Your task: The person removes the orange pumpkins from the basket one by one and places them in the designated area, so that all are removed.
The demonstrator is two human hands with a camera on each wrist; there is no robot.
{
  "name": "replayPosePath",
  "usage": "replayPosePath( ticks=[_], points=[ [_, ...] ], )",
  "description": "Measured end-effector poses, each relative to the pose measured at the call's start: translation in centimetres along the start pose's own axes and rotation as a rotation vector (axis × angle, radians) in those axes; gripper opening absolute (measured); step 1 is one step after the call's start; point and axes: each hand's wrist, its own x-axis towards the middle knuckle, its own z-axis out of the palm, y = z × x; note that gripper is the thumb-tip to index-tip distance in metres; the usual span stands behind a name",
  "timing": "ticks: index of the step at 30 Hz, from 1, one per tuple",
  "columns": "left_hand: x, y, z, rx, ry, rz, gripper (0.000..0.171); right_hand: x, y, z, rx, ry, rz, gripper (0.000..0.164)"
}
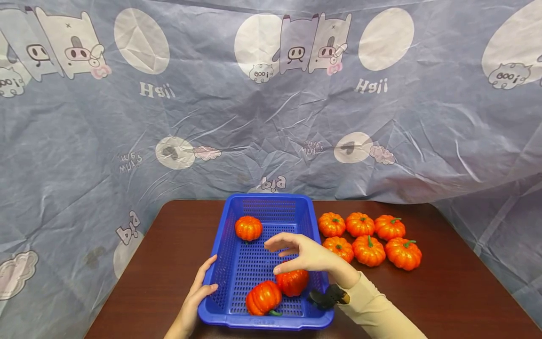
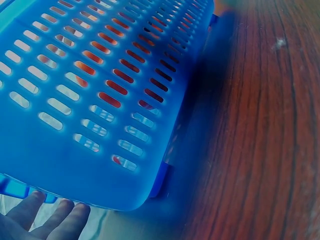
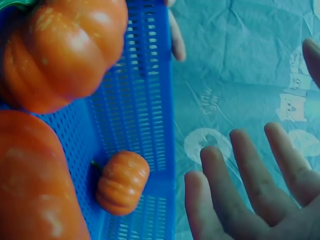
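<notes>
We see a dark brown wooden table (image 1: 444,292) backed by a grey-blue cloth (image 1: 271,117) printed with cartoon pigs; at the table's centre stands a blue plastic basket (image 1: 271,207), rectangular, its floor and walls pierced with rows of slots, its rim smooth.

Inside the basket lie three small orange pumpkins, ribbed and glossy: one at 11 o'clock of the basket floor (image 1: 248,228), alone near the far wall; two at 5 o'clock, side by side and apparently touching, the nearer (image 1: 263,297) with a green stem at its base, the farther (image 1: 293,282) partly hidden under the right hand.

On the table at 2 o'clock from the basket lies a cluster of six more pumpkins (image 1: 369,240) in two rows of three, each with a green stem.

The left hand (image 1: 195,296) rests against the basket's near-left corner at 7 o'clock, fingers fairly straight along the outer wall, thumb on the rim; we read it as touching, not clasping.

The right hand (image 1: 305,254) hovers over the basket just above the farther of the paired pumpkins, its fingers (image 3: 250,180) spread and relaxed, holding nothing; the right wrist view shows it bare of any load; a beige sleeve (image 1: 377,310) covers the forearm.
</notes>
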Motion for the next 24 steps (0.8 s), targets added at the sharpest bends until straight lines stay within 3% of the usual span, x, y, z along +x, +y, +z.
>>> replayPosePath(
  ticks=[12, 24],
  points=[
    [0.0, 0.0, -0.1, 0.011, -0.005, 0.013, 0.062, 1.5, 1.1, 1.9, -0.066, -0.144, 0.043, 0.049],
    [0.0, 0.0, -0.1, 0.024, -0.001, 0.012, 0.063, 1.6, 2.2, 2.8, -0.078, -0.239, 0.16, 0.047]
  ],
)
